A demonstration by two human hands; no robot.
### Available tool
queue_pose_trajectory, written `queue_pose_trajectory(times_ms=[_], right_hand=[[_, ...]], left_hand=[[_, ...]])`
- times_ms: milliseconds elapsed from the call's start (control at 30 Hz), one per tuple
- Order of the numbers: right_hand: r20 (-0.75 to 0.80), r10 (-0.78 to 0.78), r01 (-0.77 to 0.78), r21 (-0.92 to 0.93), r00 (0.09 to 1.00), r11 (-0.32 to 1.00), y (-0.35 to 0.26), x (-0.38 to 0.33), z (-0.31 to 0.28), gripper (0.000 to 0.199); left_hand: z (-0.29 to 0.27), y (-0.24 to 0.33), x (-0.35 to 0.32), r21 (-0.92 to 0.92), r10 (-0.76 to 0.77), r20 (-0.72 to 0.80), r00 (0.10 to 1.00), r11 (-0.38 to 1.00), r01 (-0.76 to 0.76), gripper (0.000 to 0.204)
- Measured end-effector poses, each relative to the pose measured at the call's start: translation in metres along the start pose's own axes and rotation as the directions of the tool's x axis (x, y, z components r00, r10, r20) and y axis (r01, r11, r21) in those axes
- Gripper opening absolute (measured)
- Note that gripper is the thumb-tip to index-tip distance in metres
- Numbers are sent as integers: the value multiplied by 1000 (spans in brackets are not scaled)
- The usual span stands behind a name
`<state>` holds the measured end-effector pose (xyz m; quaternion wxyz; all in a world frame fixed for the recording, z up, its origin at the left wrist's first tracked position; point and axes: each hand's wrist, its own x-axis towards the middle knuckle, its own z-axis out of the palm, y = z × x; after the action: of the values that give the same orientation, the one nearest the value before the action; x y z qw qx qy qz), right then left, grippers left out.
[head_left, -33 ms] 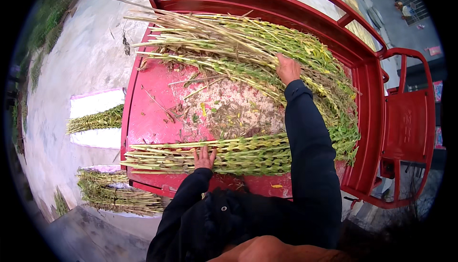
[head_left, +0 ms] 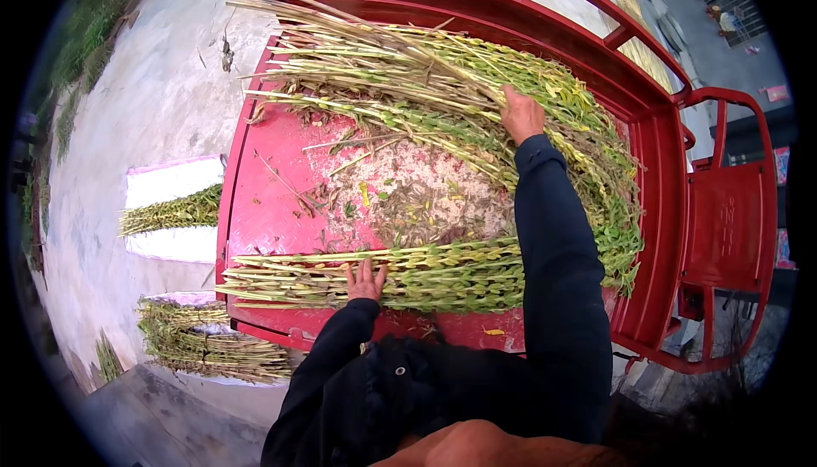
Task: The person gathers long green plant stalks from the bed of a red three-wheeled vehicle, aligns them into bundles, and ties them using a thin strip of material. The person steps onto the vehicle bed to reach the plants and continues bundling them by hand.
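Two bundles of long, pale-stemmed sesame stalks with green and yellowing pods lie on a red truck bed (head_left: pixel 268 203). On the far bundle (head_left: pixel 374 67), my right hand (head_left: pixel 522 116) is closed around some of the stalks at its right part, and the stems it grips stretch away to the left. The near bundle (head_left: pixel 425 276) runs along the bed's near edge, its cut ends to the left. My left hand (head_left: pixel 366 281) rests on those stems with its fingers spread. My right forearm hides part of the near bundle.
Loose leaves and chaff (head_left: pixel 425 207) litter the middle of the bed. A red side rail (head_left: pixel 511 20) borders the far side, and a red seat-like frame (head_left: pixel 723 220) stands at the right. More stalks lie on white sheets (head_left: pixel 174 244) on the concrete at left.
My right hand has shifted slightly to the right, and the upper left ends of the stalks have swung a little farther away. The left hand has stayed in place.
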<state>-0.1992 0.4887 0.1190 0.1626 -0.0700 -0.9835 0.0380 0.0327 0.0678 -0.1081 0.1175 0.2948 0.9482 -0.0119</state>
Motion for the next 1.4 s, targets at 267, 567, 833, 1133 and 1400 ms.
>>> queue_pose_trajectory(times_ms=[267, 567, 833, 1133, 1400], right_hand=[[7, 3, -2, -113, 1000, 994, 14, 57, 14, 28], [269, 51, 13, -233, 962, 972, -24, 15, 102, 100], [419, 146, -44, -243, 896, 969, -29, 0, 109, 100], [104, 60, -41, -171, 993, 984, -38, -87, 142, 83], [274, 106, -67, -150, 956, 987, -26, -41, 123, 78]], left_hand=[[-2, -1, -2, -112, -24, 98, 995, 993, 35, 50], [-10, 1, -4, -81, 5, 33, 999, 997, -2, 51], [-7, 2, 0, -91, -17, -102, 995, 996, 7, 44], [1, 0, 2, -97, -9, -125, 992, 995, -3, 42], [8, -2, -3, -84, 8, -35, 999, 996, -11, 50]])
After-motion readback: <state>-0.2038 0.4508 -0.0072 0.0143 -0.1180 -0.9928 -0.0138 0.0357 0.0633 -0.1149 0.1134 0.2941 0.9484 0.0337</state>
